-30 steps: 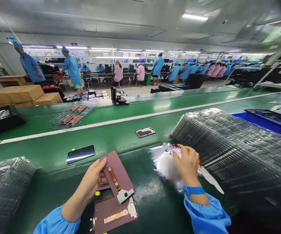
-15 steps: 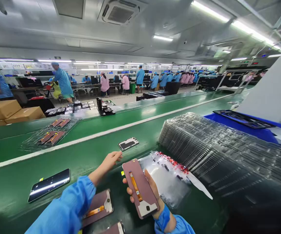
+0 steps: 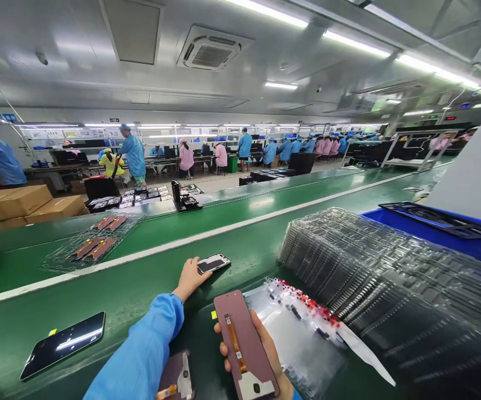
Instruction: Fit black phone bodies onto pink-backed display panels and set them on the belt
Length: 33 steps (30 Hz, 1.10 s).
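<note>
Pinching the left end of a phone frame (image 3: 219, 260), my left hand (image 3: 188, 279) has its thumb along the near long edge and its fingers over the far side, a little above the middle of the frame. I can't tell whether the part is lifted off the green work surface (image 3: 157, 283). Its long axis slants gently up to the right, and most of its length reaches out rightward beyond my fingertips. My right hand (image 3: 270, 347) is closed around a phone display panel (image 3: 244, 339), thumb along the right edge and fingertips curled around the left, with the dusky pink back towards me. The panel's long axis runs from upper left to lower right, almost crosswise to the phone frame, which lies up and slightly left of it; my left hand is clearly the nearer one to that frame.

An orange flex cable (image 3: 235, 341) runs down the panel's back, carrying small white labels too tiny to read. The yellow tab (image 3: 214, 315) at the panel's upper left shows no writing I can read. I can make out no brand on the dark-screened phone (image 3: 63, 344) at lower left, or on the plastic bag (image 3: 294, 333) right of the panel.
</note>
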Motion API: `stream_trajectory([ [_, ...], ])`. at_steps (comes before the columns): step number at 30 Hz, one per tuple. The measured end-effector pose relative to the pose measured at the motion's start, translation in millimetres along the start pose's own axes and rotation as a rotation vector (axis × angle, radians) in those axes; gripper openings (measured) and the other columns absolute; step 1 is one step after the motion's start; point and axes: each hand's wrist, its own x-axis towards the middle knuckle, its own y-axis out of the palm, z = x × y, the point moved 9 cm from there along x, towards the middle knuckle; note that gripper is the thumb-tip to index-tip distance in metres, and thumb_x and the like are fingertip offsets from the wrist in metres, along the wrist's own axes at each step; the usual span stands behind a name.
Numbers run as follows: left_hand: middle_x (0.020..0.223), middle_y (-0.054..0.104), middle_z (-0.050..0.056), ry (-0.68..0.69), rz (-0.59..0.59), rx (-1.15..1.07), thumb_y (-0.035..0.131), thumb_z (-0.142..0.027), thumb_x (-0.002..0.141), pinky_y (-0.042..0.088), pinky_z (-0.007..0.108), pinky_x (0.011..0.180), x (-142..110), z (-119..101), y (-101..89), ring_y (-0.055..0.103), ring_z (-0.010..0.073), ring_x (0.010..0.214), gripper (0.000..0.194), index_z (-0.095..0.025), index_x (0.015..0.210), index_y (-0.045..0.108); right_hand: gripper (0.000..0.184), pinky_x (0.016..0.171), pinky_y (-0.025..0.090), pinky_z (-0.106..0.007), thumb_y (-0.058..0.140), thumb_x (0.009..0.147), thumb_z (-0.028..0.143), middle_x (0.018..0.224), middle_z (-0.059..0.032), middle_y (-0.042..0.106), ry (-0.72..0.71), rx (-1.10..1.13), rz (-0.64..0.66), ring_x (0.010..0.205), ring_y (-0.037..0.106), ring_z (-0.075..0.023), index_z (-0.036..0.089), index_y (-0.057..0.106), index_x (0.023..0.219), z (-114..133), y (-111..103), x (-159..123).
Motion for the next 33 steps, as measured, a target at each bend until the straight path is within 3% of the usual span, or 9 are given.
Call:
stream_trajectory([
  [3,0.138,0.050,0.014,-0.041,-0.082,-0.157,0.067,-0.037,0.087,0.042,0.055,0.104,-12.1,8.9,-41.9,0.050,0.0323,0.126,0.054,-0.017,0.134,0.048,0.065,0.069,0.058,-0.033,0.062,0.080,0.072,0.112,-0.0117,0.073,-0.094,0.023,-0.050,0.087,0.071,-0.0239,0.016,0.071,0.113,6.6,-0.2,-5.3],
  [6,0.129,0.052,0.016,-0.108,-0.123,-0.387,0.066,-0.044,0.084,0.053,0.048,0.094,-44.0,20.5,-83.1,0.059,0.0294,0.115,0.072,-0.018,0.143,0.034,0.056,0.086,0.056,-0.040,0.072,0.078,0.063,0.122,-0.0091,0.070,-0.125,0.032,-0.078,0.104,0.068,-0.0270,0.021,0.071,0.115,8.6,4.1,-13.5],
  [9,0.132,0.050,0.016,-0.134,-0.118,-0.609,0.072,-0.051,0.076,0.058,0.042,0.086,-101.2,25.6,-115.9,0.063,0.0275,0.111,0.086,-0.022,0.145,0.029,0.052,0.093,0.053,-0.045,0.080,0.074,0.052,0.127,-0.0078,0.068,-0.198,-0.048,-0.102,0.113,0.065,-0.0305,0.025,0.069,0.118,15.8,11.1,-22.7],
  [13,0.133,0.056,0.015,-0.117,-0.073,-0.821,0.084,-0.056,0.060,0.053,0.041,0.095,-196.9,21.1,-143.8,0.060,0.0313,0.115,0.086,-0.021,0.130,0.051,0.055,0.093,0.053,-0.046,0.080,0.075,0.049,0.134,-0.0103,0.062,-0.316,-0.278,-0.111,0.115,0.063,-0.0325,0.028,0.065,0.124,25.7,24.8,-34.7],
  [17,0.140,0.056,0.013,-0.066,0.021,-1.005,0.090,-0.048,0.058,0.047,0.041,0.103,-278.6,10.9,-146.3,0.053,0.0359,0.127,0.087,-0.028,0.134,0.052,0.067,0.098,0.051,-0.046,0.078,0.073,0.059,0.140,-0.0119,0.057,-0.405,-0.490,-0.067,0.120,0.060,-0.0338,0.029,0.061,0.130,25.8,47.7,-51.0],
  [21,0.144,0.053,0.014,-0.066,0.049,-1.066,0.089,-0.050,0.058,0.045,0.043,0.105,-327.8,9.7,-131.4,0.052,0.0387,0.128,0.093,-0.030,0.139,0.048,0.068,0.101,0.050,-0.048,0.072,0.079,0.060,0.141,-0.0135,0.057,-0.460,-0.723,0.046,0.124,0.058,-0.0329,0.031,0.055,0.138,17.8,86.8,-72.1],
  [27,0.140,0.056,0.016,-0.074,0.072,-1.098,0.087,-0.054,0.058,0.041,0.048,0.108,-351.7,0.7,-111.7,0.052,0.0412,0.127,0.099,-0.026,0.143,0.044,0.060,0.105,0.046,-0.050,0.069,0.084,0.055,0.146,-0.0142,0.052,-0.531,-1.144,0.226,0.131,0.051,-0.0344,0.032,0.056,0.138,-0.6,140.7,-92.5],
  [33,0.142,0.055,0.011,-0.007,0.153,-1.160,0.087,-0.049,0.063,0.039,0.047,0.110,-354.4,-18.5,-108.7,0.051,0.0380,0.130,0.088,-0.033,0.141,0.048,0.060,0.103,0.049,-0.042,0.069,0.086,0.051,0.144,-0.0135,0.053,-0.550,-1.344,0.313,0.129,0.055,-0.0301,0.033,0.053,0.140,-12.0,156.2,-95.8],
])
